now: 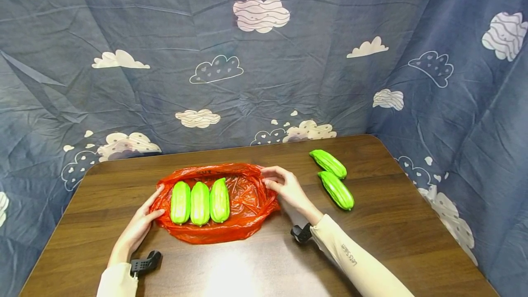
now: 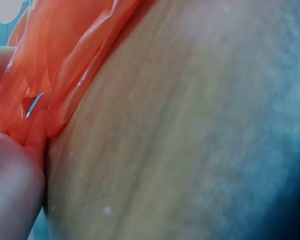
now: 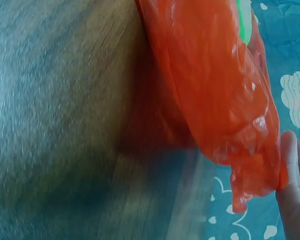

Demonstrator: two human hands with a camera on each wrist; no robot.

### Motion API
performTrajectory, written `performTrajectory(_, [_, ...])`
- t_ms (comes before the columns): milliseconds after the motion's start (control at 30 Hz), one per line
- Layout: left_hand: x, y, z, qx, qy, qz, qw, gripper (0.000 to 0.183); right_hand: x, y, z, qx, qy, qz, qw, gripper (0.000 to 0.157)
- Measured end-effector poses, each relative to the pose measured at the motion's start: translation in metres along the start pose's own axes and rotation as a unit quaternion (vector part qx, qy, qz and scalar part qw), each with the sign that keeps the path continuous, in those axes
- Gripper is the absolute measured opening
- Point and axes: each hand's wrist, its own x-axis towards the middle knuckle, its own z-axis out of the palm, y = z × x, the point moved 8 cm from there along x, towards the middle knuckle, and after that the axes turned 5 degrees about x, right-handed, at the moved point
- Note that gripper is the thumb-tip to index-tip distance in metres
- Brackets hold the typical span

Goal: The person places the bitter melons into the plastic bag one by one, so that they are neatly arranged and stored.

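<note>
R sleeve (image 1: 358, 260), cream w/ dark lettering, is nearest the cam, running in from the bottom edge; L sleeve (image 1: 118, 281) likewise at bottom L. Black wrist cams sit at both cuffs, L cam (image 1: 145, 262) & R cam (image 1: 302, 233).

Red plastic bag (image 1: 222, 235) lies flat-ish on the brown wood table (image 1: 400, 228), L of ctr, mouth spread wide & facing up, dark print along far rim (too small to read). L hand (image 1: 138, 226) is at bag's L end, thumb apart from the fingers in head view, plastic pinched btwn them; rest of those fingers hidden, can't tell. R hand (image 1: 290, 194) is at R end, thumb & forefinger pinching the rim, other fingers bent, partly hidden.

Inside, toward L side: 3 green ribbed veg, i.e. L veg (image 1: 180, 202), mid veg (image 1: 200, 203), R veg (image 1: 219, 200), side by side, approx. parallel; bag's R part is bare plastic. 2 more on table, R of R hand: far veg (image 1: 328, 163) & near veg (image 1: 337, 190), both slanted, close together. Blue-grey curtain w/ clouds (image 1: 309, 72) hangs behind & along R side.
</note>
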Motion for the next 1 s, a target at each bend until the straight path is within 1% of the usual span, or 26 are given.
performTrajectory(200, [0.001, -0.001, 0.0, -0.001, -0.001, -0.003, 1.0, 0.066, 0.0, -0.001, -0.009, 0.01, 0.006, 0.005, 1.0, 0.03])
performTrajectory(400, [0.001, -0.001, 0.001, -0.003, -0.001, -0.01, 0.9999, 0.066, 0.0, -0.001, -0.022, -0.018, 0.018, -0.014, 1.0, 0.029])
performTrajectory(467, [0.0, -0.001, 0.001, 0.0, -0.001, -0.012, 0.9999, 0.067, -0.001, -0.001, -0.027, -0.02, 0.022, -0.016, 0.999, 0.03])
performTrajectory(700, [0.001, -0.002, 0.001, 0.005, 0.001, -0.016, 0.9999, 0.068, -0.004, 0.0, -0.044, -0.017, 0.033, 0.008, 0.999, 0.031])
performTrajectory(867, [0.001, -0.002, 0.001, 0.005, 0.001, -0.017, 0.9998, 0.068, -0.007, 0.0, -0.056, -0.032, 0.042, 0.007, 0.999, 0.031])
performTrajectory(1000, [0.0, -0.001, 0.002, 0.005, 0.001, -0.02, 0.9998, 0.068, -0.009, 0.001, -0.067, -0.033, 0.053, 0.008, 0.998, 0.031])
